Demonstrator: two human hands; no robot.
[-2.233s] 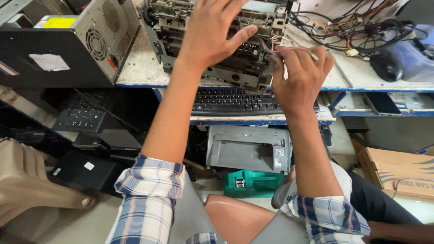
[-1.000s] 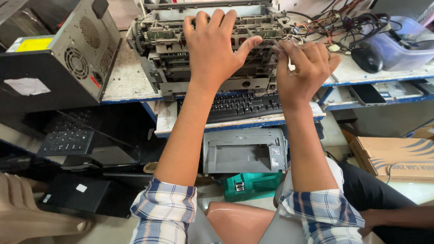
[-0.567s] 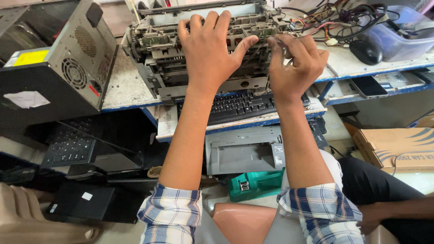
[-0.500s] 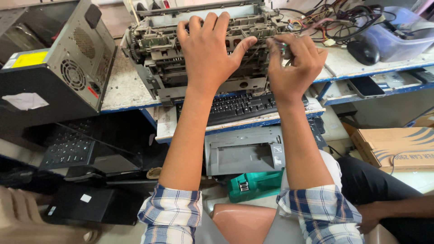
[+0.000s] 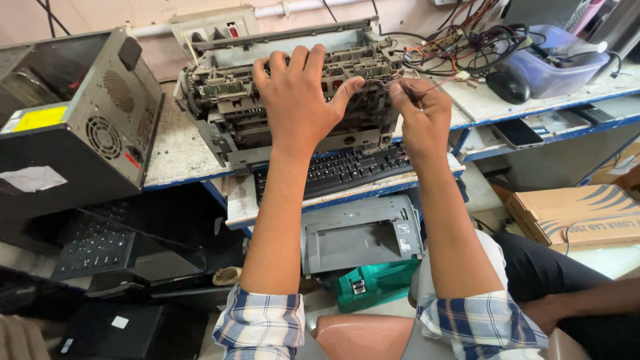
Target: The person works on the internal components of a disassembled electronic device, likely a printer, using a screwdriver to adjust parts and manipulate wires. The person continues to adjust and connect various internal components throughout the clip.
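On the desk (image 5: 175,155), beside the computer case (image 5: 73,127) at its left edge, sits the stripped printer (image 5: 230,110), my left hand (image 5: 300,100) flat on top with fingers spread, my right hand (image 5: 420,117) pinching thin wires (image 5: 437,83) at its right end, above the keyboard (image 5: 347,170).

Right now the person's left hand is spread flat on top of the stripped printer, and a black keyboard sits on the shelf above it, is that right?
Not quite. In the head view the left hand is indeed spread on the stripped printer, but the black keyboard lies on the pull-out shelf below the printer, not above it.
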